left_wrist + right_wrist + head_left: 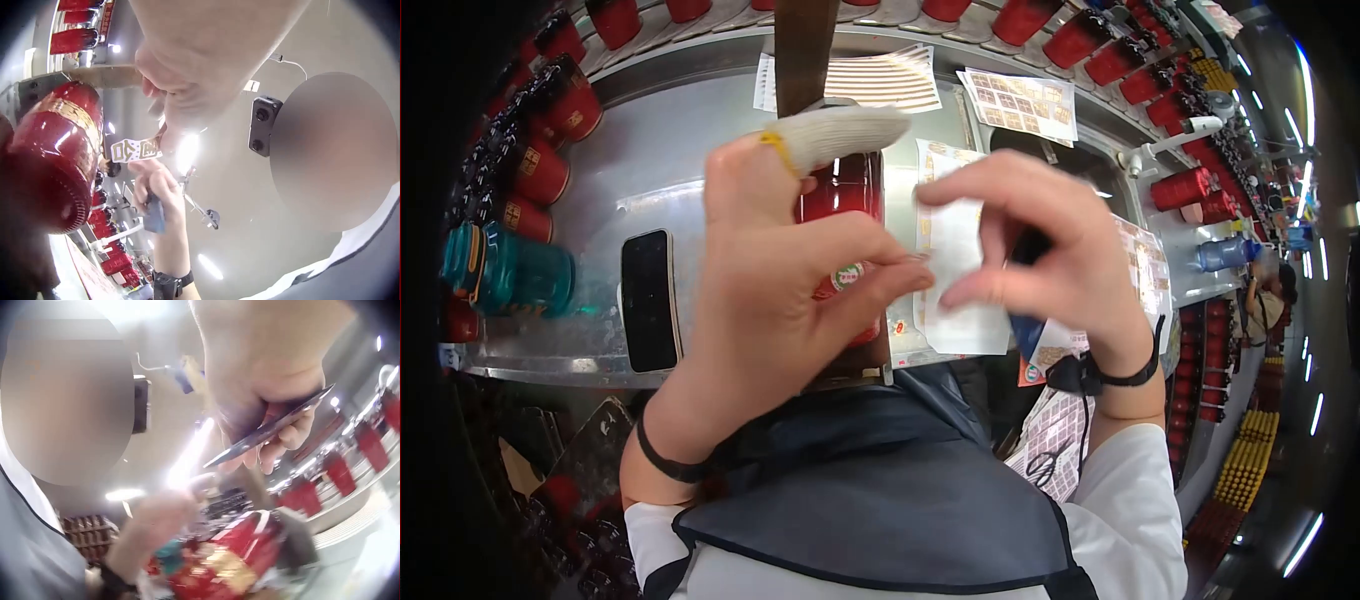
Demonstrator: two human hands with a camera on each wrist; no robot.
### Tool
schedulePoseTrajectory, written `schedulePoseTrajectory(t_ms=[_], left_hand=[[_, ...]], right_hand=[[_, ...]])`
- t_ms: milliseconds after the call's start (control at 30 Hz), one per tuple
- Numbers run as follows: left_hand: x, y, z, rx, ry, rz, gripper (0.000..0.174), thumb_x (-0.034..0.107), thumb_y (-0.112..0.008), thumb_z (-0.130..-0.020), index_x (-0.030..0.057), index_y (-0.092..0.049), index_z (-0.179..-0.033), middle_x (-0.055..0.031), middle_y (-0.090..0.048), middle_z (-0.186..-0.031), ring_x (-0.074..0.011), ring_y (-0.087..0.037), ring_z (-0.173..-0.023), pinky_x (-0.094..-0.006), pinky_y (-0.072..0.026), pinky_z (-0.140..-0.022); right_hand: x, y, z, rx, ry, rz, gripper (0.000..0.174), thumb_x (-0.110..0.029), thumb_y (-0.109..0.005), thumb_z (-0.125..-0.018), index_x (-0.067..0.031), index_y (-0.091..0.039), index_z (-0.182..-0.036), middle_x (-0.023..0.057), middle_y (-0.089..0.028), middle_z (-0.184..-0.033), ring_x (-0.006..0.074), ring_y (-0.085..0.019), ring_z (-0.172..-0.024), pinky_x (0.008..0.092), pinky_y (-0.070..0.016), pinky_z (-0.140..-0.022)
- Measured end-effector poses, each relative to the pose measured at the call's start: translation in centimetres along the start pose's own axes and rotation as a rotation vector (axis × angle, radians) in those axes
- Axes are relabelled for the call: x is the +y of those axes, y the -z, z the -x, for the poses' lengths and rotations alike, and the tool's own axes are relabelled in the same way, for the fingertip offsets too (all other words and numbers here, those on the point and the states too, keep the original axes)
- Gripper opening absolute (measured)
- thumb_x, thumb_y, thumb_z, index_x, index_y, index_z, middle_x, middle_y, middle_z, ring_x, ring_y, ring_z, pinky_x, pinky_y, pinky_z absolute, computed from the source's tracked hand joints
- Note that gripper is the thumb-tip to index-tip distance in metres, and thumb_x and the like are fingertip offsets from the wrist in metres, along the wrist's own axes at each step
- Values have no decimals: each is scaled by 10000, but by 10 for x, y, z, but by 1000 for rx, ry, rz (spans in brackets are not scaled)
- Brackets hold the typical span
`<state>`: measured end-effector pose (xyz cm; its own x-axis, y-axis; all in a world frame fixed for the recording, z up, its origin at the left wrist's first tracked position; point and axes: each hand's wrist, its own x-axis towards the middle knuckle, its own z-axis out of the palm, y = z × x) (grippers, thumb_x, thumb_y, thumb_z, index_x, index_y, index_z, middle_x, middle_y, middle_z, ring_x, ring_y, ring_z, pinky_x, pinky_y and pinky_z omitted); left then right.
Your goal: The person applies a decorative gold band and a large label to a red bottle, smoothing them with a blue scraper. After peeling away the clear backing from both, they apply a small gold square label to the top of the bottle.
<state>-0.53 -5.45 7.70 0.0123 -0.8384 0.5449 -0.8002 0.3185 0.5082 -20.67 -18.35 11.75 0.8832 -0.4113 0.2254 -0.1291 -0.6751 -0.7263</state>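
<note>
My left hand (pixel 770 250) pinches a small white sticker with gold characters (pixel 134 150) between thumb and finger. A ribbed white finger cot (pixel 845 138) with a yellow edge covers one of its fingers, which points away over the bottle. Close to the sticker in the left wrist view are the fingertips of my right hand (pixel 1040 240), thumb and forefinger apart. Its other fingers curl round a thin, flat, dark blade (pixel 265 431). Beneath the left hand lies a glossy red bottle (pixel 840 190) with a gold band, partly hidden by that hand.
A phone (pixel 650 300) and a teal bottle (pixel 530 268) are on the metal bench at left. Right of the red bottle lies a white backing sheet (pixel 967 325). More sticker sheets (pixel 1025 103) lie farther back. Red containers (pixel 1080 38) line the curved conveyor behind.
</note>
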Motion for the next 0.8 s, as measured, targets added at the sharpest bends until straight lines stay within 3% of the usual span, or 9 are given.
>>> schedulePoseTrajectory(t_ms=[100,267,333,433,533,567,633,733,800], left_hand=[[-1,-8,-5,39,-72,50,142,277,-786,-801,147,-765,-855,-137,-590,-1397,-277,-481,-1158,-385,-351,-966],[-5,-18,-6,22,-49,-27,169,271,-795,-792,115,-737,-823,-135,-597,-1386,-282,-492,-1154,-388,-364,-961],[-10,-20,-6,23,-59,-22,178,265,-796,-791,104,-729,-826,-134,-600,-1381,-286,-499,-1160,-389,-371,-961],[-22,-19,1,124,64,-99,256,265,-777,-840,89,-728,-1020,-163,-579,-1393,-310,-539,-1212,-406,-420,-995],[-48,-27,27,194,303,48,622,346,-726,-926,23,-528,-1419,-209,-497,-1464,-330,-527,-1309,-416,-414,-1096],[-47,-34,32,193,298,57,622,346,-726,-926,23,-528,-1419,-209,-497,-1464,-330,-527,-1309,-416,-414,-1096],[-44,-43,43,97,547,386,878,316,-771,-898,-50,-292,-1535,-242,-469,-1445,-342,-506,-1322,-419,-398,-1105],[-45,-57,51,-9,582,550,1016,335,-793,-874,-33,-163,-1581,-250,-444,-1463,-329,-500,-1330,-403,-408,-1098],[-45,-62,51,20,577,570,997,302,-786,-876,-38,-167,-1580,-258,-440,-1467,-325,-501,-1333,-399,-411,-1096]], right_hand=[[-11,-12,2,-23,-75,-49,386,-119,-851,-742,-79,-713,-1100,20,-687,-877,118,-583,-633,263,-471,-579],[12,-18,3,3,41,214,202,-116,-797,-801,-90,-736,-991,8,-687,-799,116,-626,-676,286,-491,-611],[27,-13,2,12,-75,79,155,-120,-793,-817,-86,-743,-960,7,-695,-806,101,-625,-690,276,-492,-629],[90,22,-5,43,-409,-199,101,-120,-784,-855,-52,-755,-924,-28,-710,-817,42,-601,-738,210,-460,-676],[202,80,6,138,-659,-221,115,-111,-801,-835,-31,-721,-859,-12,-672,-763,54,-588,-663,220,-470,-634],[230,92,12,128,-784,-177,100,-79,-804,-800,-25,-727,-832,7,-699,-757,85,-619,-661,243,-487,-633],[284,101,27,40,-841,-40,107,-89,-801,-801,-19,-732,-842,29,-723,-797,95,-643,-711,244,-501,-670],[326,94,28,-79,-937,180,109,-71,-795,-779,7,-746,-837,74,-753,-830,140,-693,-780,281,-540,-726],[336,90,28,-151,-934,298,180,-141,-823,-755,-7,-759,-854,95,-746,-800,154,-686,-731,308,-543,-705]])
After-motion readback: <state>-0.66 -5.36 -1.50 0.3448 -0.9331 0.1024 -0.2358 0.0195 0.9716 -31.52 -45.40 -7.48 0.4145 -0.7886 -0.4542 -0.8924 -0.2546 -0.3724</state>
